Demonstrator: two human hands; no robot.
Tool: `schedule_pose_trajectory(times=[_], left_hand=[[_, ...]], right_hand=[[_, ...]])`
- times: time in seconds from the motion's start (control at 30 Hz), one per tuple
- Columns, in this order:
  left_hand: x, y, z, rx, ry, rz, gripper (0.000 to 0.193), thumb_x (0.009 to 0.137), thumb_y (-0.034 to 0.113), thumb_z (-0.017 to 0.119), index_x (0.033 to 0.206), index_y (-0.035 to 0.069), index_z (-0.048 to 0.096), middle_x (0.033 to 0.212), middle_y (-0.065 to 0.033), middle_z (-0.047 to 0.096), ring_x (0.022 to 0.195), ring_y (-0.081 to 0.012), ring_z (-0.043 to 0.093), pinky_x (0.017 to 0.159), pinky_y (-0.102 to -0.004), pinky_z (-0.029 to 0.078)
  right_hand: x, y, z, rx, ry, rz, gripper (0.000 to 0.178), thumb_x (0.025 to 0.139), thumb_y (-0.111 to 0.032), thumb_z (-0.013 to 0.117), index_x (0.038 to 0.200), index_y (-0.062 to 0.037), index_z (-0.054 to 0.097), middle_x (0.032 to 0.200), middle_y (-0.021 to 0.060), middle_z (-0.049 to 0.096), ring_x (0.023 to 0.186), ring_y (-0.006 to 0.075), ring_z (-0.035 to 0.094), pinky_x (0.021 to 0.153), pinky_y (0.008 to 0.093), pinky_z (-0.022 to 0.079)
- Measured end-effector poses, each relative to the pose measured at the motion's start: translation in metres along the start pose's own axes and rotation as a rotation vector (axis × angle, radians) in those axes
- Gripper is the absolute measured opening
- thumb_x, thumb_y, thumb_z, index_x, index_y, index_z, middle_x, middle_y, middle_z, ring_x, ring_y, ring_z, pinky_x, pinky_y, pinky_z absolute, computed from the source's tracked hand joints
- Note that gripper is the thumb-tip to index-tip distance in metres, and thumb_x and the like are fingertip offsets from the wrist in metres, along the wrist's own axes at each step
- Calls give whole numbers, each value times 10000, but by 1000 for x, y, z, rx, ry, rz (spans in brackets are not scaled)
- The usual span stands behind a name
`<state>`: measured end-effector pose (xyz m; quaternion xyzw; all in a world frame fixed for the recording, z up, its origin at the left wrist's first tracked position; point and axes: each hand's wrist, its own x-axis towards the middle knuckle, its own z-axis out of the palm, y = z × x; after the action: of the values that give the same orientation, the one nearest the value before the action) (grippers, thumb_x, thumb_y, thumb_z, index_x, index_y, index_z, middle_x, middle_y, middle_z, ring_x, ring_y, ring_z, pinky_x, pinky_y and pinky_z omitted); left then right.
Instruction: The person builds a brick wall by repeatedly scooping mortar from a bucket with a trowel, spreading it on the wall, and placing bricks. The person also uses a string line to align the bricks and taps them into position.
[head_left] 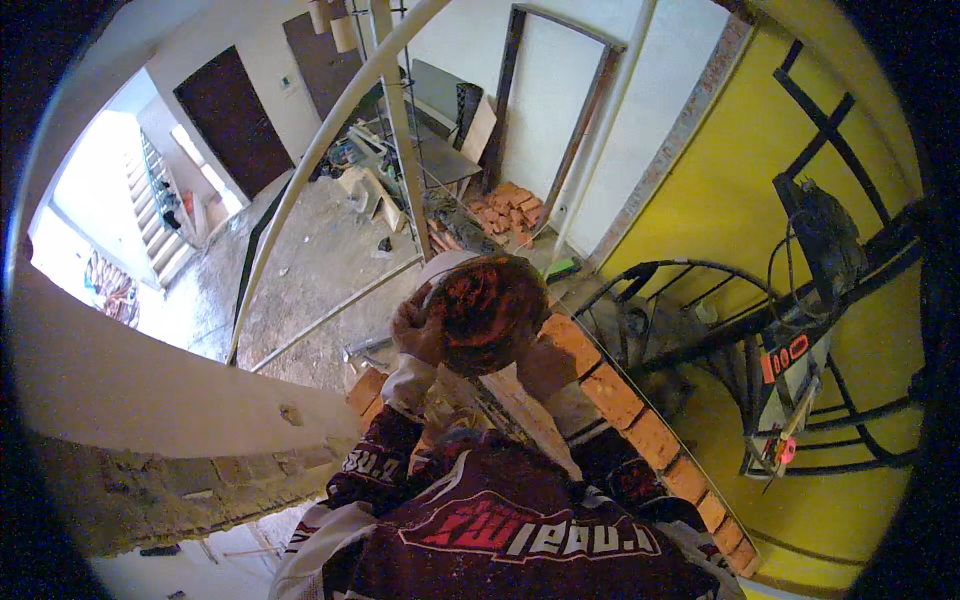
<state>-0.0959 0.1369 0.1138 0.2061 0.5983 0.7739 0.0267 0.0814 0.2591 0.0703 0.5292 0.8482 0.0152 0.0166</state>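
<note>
A pale bucket (490, 315) is tilted so that its mouth faces me, and its inside is coated with reddish-brown material. My left hand (418, 328) grips it at the left rim. At its lower right side is my right hand (550, 366), dim and in shadow, closed against the bucket with its fingers partly hidden. Below the bucket and to the right runs a row of orange bricks (612, 393), passing close by my right forearm. A few more bricks (366, 392) show beside my left wrist.
A pale pole (313, 160) curves across the left. Broken bricks (507, 212) lie heaped by the far wall, near a cluttered table (440, 155). On the right stand a black metal spiral stair (700, 275) and a board with tools (795, 385) before a yellow wall.
</note>
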Motion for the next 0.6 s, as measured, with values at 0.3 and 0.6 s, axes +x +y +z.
schedule_pose_trajectory(times=[0.3,0.6], left_hand=[[-20,6,16,276,-151,184,159,690,41,621,791,39,499,1135,-159,690,836,-184,642,690,-295,512],[-86,-46,-109,-42,140,-539,527,723,240,804,1153,6,608,1175,-98,627,975,-212,626,809,-363,548]], right_hand=[[-16,14,-29,1141,-588,-629,294,929,-283,614,1103,-51,662,953,71,683,700,269,653,611,443,542],[1,36,-57,1279,-851,-640,460,953,-335,585,1319,-57,569,971,76,662,697,116,625,558,308,525]])
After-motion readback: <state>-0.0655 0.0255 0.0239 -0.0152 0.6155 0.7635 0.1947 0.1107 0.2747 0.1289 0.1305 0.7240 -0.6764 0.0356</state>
